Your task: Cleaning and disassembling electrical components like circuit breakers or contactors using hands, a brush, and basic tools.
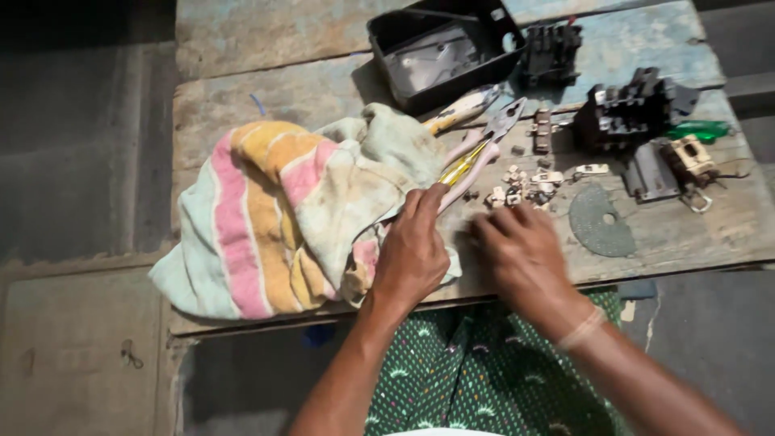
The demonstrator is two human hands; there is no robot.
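My left hand rests on the edge of a striped pink, yellow and pale green cloth, its fingertips touching the handles of pink-handled pliers. My right hand lies palm down on the wooden board, fingers curled beside a scatter of small metal and cream-coloured parts. Whether the right fingers pinch a part is hidden. A yellow screwdriver lies along the pliers.
A black open box stands at the back. Black electrical component blocks, a grey round disc, a green piece and a cream-handled tool lie on the right half. The board's front edge runs just under my hands.
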